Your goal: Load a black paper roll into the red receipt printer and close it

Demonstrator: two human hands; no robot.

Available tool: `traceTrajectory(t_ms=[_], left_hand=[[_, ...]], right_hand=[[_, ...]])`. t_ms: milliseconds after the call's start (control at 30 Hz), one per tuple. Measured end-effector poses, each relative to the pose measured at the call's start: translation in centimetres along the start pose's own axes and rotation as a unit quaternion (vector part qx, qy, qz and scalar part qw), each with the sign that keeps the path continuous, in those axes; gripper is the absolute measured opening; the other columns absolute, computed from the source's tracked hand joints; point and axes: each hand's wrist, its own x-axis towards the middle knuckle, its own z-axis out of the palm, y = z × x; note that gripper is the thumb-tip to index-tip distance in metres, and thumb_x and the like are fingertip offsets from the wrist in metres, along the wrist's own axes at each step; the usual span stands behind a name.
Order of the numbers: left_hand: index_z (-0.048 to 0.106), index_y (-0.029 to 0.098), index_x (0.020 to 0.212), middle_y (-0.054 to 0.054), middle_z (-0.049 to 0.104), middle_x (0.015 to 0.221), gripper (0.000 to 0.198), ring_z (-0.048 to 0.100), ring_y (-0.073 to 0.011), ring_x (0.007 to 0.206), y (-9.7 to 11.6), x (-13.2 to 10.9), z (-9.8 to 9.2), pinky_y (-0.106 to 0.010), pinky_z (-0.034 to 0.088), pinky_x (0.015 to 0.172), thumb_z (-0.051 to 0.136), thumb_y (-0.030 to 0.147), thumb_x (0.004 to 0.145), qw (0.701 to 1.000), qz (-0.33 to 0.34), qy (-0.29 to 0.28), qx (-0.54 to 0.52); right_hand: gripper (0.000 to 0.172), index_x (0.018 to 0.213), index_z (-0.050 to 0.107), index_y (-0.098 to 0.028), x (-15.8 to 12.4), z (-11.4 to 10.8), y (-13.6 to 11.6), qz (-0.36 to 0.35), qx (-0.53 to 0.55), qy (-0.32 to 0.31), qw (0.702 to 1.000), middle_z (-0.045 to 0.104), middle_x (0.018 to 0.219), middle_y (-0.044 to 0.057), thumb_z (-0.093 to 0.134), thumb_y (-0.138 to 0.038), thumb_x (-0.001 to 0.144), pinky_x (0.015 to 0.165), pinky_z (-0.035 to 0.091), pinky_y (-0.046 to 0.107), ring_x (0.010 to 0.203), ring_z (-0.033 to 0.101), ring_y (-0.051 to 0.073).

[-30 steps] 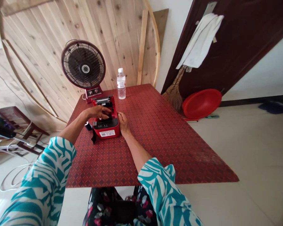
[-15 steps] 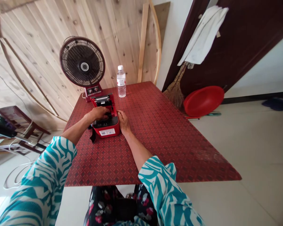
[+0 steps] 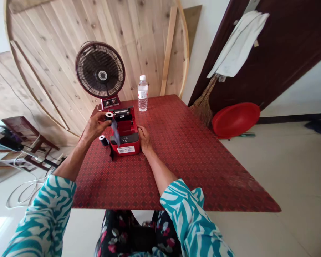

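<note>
1. The left hand [image 3: 96, 126] is raised just above the table [image 3: 203, 171], its fingers and thumb narrowly pinching a small ribbon roll [image 3: 109, 115] with a white core. A dark, semi-translucent strip of film [image 3: 115, 131] hangs down from the roll, just right of the hand, in front of the printer's open well.

2. The right hand [image 3: 144, 138] lies relaxed and unclenched on the table, its fingers touching the right side of a red label printer [image 3: 125, 146]. It holds nothing that the view shows.

3. The printer sits between the two hands, nearer the right one. Its red lid [image 3: 127, 126] stands open, facing away from the person, and a metal roller assembly [image 3: 122, 114] shows at the far end.

4. A second dark roll [image 3: 103, 140] lies on its side on the table, just below the left hand and just beside the printer. A black strap [image 3: 111, 152] trails from the printer's near left corner, close to that roll.

5. Beyond the left hand, a black-and-red desk fan [image 3: 100, 75] stands at the far edge of the table. A plastic water bottle [image 3: 142, 93] stands farther from the hands, beyond the printer.

6. Well right of the right hand, a straw broom [image 3: 204, 110] and a red plastic basin [image 3: 235, 119] lean near a dark door [image 3: 283, 53].
</note>
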Motion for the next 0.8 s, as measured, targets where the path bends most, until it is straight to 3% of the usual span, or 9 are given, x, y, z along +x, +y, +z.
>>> traceTrajectory(t_ms=[133,200,300,400,533,800], left_hand=[[0.061,0.017,0.099,-0.002,0.070,0.082,0.036,0.065,-0.0165,0.074,-4.9,0.3,0.0,-0.029,0.050,0.072,0.071,0.028,0.066,0.987,-0.095,0.078,-0.101],[0.058,0.018,0.100,0.000,0.068,0.078,0.037,0.064,-0.0163,0.072,-7.1,0.8,0.6,-0.027,0.048,0.068,0.070,0.027,0.066,0.986,-0.119,0.062,-0.096],[0.058,0.020,0.095,0.000,0.066,0.078,0.033,0.065,-0.0188,0.076,-9.2,1.7,1.4,-0.027,0.044,0.067,0.072,0.030,0.067,0.987,-0.155,0.025,0.016],[0.055,0.021,0.089,-0.002,0.067,0.084,0.034,0.065,-0.0228,0.085,-10.2,2.4,1.9,-0.029,0.041,0.067,0.075,0.037,0.067,0.972,-0.195,0.001,0.134],[0.052,0.022,0.090,-0.004,0.066,0.088,0.041,0.064,-0.0249,0.090,-10.5,2.4,2.3,-0.029,0.040,0.068,0.077,0.046,0.068,0.957,-0.207,-0.026,0.199],[0.061,0.021,0.096,-0.005,0.068,0.091,0.039,0.065,-0.0252,0.090,-11.0,1.2,2.5,-0.030,0.043,0.070,0.074,0.048,0.071,0.973,-0.160,-0.059,0.154]], right_hand=[[0.033,0.100,0.070,-0.025,0.0,0.0,0.5,-0.001,0.014,0.012,1.000,0.073,0.110,0.004,0.049,-0.046,0.086,0.105,0.045,0.041,0.110,0.062,0.022],[0.033,0.100,0.070,-0.025,0.0,-0.1,0.6,0.001,0.016,0.014,1.000,0.073,0.111,0.004,0.050,-0.046,0.085,0.106,0.044,0.042,0.111,0.062,0.022],[0.035,0.102,0.070,-0.024,-0.1,-0.2,0.5,0.006,0.010,0.008,1.000,0.073,0.112,0.005,0.049,-0.046,0.084,0.106,0.044,0.043,0.110,0.063,0.023],[0.035,0.102,0.070,-0.024,-0.1,-0.3,0.4,0.011,0.007,0.002,1.000,0.073,0.112,0.005,0.048,-0.046,0.085,0.105,0.044,0.042,0.110,0.063,0.023],[0.034,0.102,0.069,-0.025,-0.1,-0.3,0.4,0.005,0.002,0.005,1.000,0.073,0.111,0.004,0.048,-0.045,0.085,0.105,0.045,0.041,0.110,0.062,0.022],[0.035,0.103,0.069,-0.024,-0.1,-0.4,0.1,0.009,-0.006,-0.005,1.000,0.072,0.114,0.006,0.048,-0.044,0.084,0.105,0.045,0.043,0.112,0.063,0.024]])
